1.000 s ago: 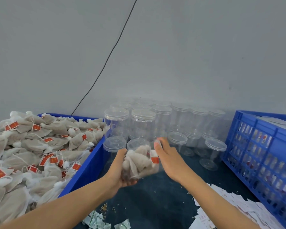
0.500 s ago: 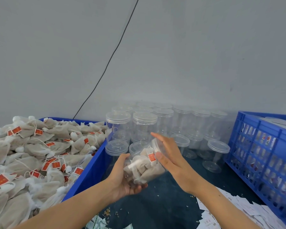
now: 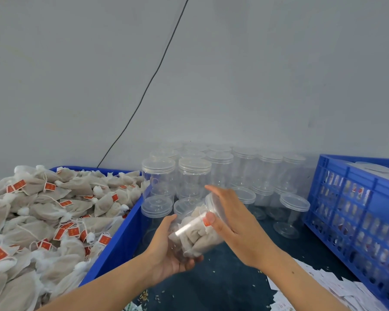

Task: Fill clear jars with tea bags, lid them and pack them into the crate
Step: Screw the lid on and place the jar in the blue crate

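Clear plastic jar of tea bags (image 3: 197, 234) tilted, lidded mouth toward upper right; left hand (image 3: 166, 252) grips base, right hand (image 3: 231, 218) fingers straight on lid.

Soft, even, cool light with only faint shadows. A white glare streak crosses the held jar (image 3: 195, 230). Wide-angle bending at the edges; the right hand (image 3: 231, 223) looks slightly motion-blurred.
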`<state>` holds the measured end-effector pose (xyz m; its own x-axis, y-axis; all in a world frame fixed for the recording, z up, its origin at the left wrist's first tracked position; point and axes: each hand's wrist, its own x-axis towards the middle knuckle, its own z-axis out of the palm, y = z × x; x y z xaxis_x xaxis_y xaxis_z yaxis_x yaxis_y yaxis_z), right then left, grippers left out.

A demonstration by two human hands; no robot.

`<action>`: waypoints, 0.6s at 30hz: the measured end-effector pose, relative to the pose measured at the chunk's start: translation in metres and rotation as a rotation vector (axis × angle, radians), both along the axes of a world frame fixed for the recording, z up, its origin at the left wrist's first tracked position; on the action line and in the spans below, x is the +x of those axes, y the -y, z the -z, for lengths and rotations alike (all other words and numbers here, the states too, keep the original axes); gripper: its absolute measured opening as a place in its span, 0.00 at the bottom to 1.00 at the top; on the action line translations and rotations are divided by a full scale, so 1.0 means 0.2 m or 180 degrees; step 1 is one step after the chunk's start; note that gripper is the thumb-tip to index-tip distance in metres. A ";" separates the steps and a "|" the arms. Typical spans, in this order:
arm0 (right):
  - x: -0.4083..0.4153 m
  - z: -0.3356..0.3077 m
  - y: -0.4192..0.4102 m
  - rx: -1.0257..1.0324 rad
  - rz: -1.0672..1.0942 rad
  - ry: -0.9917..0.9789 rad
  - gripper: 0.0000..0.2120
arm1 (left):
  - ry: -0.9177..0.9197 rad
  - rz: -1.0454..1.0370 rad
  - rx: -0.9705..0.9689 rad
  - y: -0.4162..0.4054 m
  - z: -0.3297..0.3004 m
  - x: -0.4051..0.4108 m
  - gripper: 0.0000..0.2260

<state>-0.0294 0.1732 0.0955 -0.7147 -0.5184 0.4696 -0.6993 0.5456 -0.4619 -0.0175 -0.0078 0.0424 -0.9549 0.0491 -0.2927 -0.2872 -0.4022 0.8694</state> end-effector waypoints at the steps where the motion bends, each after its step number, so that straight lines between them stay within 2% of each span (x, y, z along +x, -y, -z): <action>1: 0.01 0.00 0.00 0.0070 0.0091 -0.0078 0.29 | 0.0015 0.0010 0.0005 0.00 0.00 0.00 0.30; 11: 0.04 -0.04 0.03 0.0149 0.0385 -0.0118 0.29 | -0.0167 -0.0239 -0.0060 -0.03 0.02 0.01 0.30; 16: 0.04 -0.07 0.01 -0.0090 0.0080 0.0142 0.30 | 0.0050 0.0192 0.0295 0.00 -0.01 0.01 0.29; 18: 0.04 -0.07 0.00 0.0056 -0.0167 0.0005 0.27 | 0.0298 0.0393 0.0490 0.01 -0.02 0.02 0.31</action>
<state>-0.0210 0.1733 0.1104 -0.6870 -0.5632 0.4591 -0.7264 0.5163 -0.4536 -0.0139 -0.0100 0.0472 -0.9079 0.2151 -0.3599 -0.4192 -0.4848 0.7676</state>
